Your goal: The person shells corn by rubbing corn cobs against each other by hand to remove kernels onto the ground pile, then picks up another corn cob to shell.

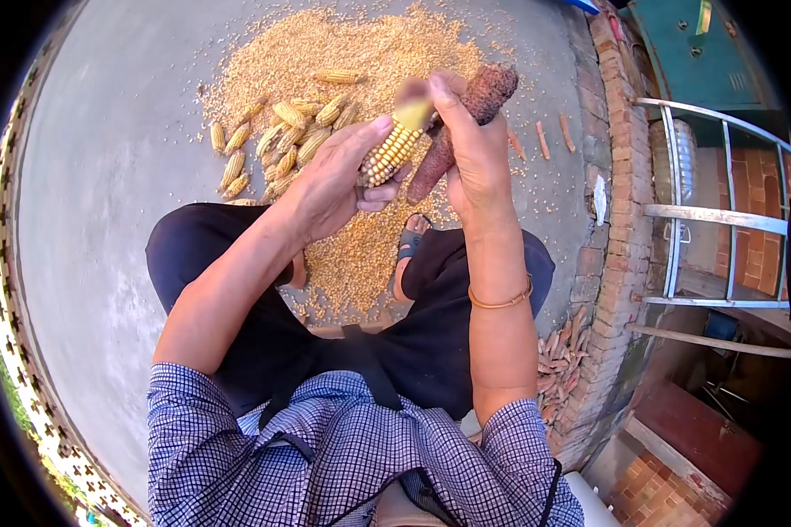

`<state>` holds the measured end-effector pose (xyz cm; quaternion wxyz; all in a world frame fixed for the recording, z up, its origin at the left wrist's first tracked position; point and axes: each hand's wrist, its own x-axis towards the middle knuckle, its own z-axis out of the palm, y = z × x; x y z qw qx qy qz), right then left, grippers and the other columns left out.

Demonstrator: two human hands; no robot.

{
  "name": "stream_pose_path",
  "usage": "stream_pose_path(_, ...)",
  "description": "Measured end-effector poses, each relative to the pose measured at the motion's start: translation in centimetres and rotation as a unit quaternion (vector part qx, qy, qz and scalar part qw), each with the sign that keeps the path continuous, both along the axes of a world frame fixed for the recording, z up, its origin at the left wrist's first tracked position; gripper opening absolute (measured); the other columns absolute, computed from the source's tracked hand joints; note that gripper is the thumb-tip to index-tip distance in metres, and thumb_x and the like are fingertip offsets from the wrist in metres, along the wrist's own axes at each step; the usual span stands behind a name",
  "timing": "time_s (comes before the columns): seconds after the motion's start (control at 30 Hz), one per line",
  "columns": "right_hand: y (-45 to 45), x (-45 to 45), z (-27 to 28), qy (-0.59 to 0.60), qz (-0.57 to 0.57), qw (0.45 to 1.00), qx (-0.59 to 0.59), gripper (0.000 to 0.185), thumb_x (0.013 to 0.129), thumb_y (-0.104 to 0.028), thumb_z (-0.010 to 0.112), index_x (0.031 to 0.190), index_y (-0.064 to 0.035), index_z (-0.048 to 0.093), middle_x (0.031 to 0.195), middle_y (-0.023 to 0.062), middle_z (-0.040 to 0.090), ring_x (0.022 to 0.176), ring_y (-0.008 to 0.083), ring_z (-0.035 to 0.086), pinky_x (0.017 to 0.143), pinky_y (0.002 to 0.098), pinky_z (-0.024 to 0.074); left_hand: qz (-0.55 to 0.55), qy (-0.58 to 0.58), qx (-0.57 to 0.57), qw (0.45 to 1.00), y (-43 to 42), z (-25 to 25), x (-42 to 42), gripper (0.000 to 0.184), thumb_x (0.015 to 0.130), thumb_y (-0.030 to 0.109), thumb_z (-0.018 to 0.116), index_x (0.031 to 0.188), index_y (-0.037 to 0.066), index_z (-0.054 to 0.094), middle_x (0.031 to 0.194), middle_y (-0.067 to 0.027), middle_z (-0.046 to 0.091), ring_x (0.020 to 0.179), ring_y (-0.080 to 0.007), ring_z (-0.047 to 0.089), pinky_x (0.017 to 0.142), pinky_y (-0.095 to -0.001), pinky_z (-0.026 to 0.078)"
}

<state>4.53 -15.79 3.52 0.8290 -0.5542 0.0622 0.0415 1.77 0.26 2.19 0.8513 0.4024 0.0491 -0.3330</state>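
My left hand (347,171) is closed round a yellow corn cob (391,156), which still has its kernels on the part that shows. The cob's upper end is blurred, close to the fingers of my right hand (475,145). That hand is wrapped round a dark reddish, rough cob-shaped piece (490,88), which slants from upper right to lower left beside the yellow cob. Beyond my hands, several unshelled cobs (312,145) lie on a wide spread of loose kernels (281,57). More loose kernels (351,263) lie between my feet.
Bare reddish cobs (562,364) are heaped at the right by a low brick edge (624,263). A few thin reddish cobs (542,140) lie on the concrete floor (105,176). A metal railing (721,215) and a green cabinet (690,53) stand further right.
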Motion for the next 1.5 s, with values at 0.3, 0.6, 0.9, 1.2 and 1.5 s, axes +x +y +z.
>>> stream_pose_path(0.3,2.4,-0.4,-0.2,-0.003,-0.065,0.991,-0.119,0.043,0.085,-0.012,0.072,0.119,0.0062,0.053,0.098,0.0122,0.063,0.09,0.0184,0.064,0.076,0.0302,0.0503,0.13,-0.341,0.349,0.863,-3.1,-2.2,0.4,0.043,0.105,0.037,0.04,0.119,-0.002,0.052,0.093,-0.0124,0.061,0.088,-0.0152,0.059,0.068,-0.0288,0.049)
stream_pose_path(0.6,2.2,1.5,-0.9,-0.022,-0.116,0.978,-0.172,0.021,0.086,-0.017,0.072,0.089,0.0019,0.063,0.075,0.0056,0.065,0.066,0.0135,0.059,0.06,0.0303,0.0479,-0.002,-0.143,0.062,0.988,-1.2,-0.3,0.8,0.047,0.106,0.041,0.033,0.129,0.002,0.047,0.087,-0.0069,0.058,0.06,-0.0048,0.045,0.048,-0.0178,0.034)
stream_pose_path(0.9,2.0,0.4,-0.6,-0.041,-0.011,0.999,-0.014,0.045,0.089,-0.022,0.071,0.121,0.0048,0.053,0.104,0.013,0.066,0.096,0.0162,0.062,0.088,0.031,0.0481,0.13,-0.151,0.293,0.935,-1.8,-1.0,0.7,0.057,0.104,0.049,0.032,0.133,0.003,0.047,0.108,-0.0094,0.061,0.097,-0.0218,0.062,0.073,-0.0383,0.051)
stream_pose_path(1.2,3.5,0.6,-1.1,-0.074,-0.184,0.957,-0.211,0.017,0.087,-0.008,0.066,0.093,0.0037,0.056,0.081,0.0058,0.061,0.073,0.0132,0.058,0.068,0.0313,0.0475,0.084,-0.3,0.38,0.871,-2.3,-1.9,0.6,0.054,0.105,0.043,0.032,0.126,-0.004,0.05,0.088,-0.0197,0.063,0.083,-0.0314,0.063,0.072,-0.038,0.048)
stream_pose_path(1.5,1.6,1.5,-0.6,-0.032,-0.056,0.992,-0.105,0.024,0.089,-0.022,0.07,0.095,0.0002,0.063,0.082,0.0042,0.065,0.072,0.0124,0.061,0.066,0.0303,0.0497,0.068,-0.114,0.07,0.989,-1.1,-0.6,1.7,0.043,0.104,0.043,0.039,0.109,0.003,0.054,0.075,-0.0015,0.053,0.052,-0.0052,0.037,0.041,-0.0195,0.024)
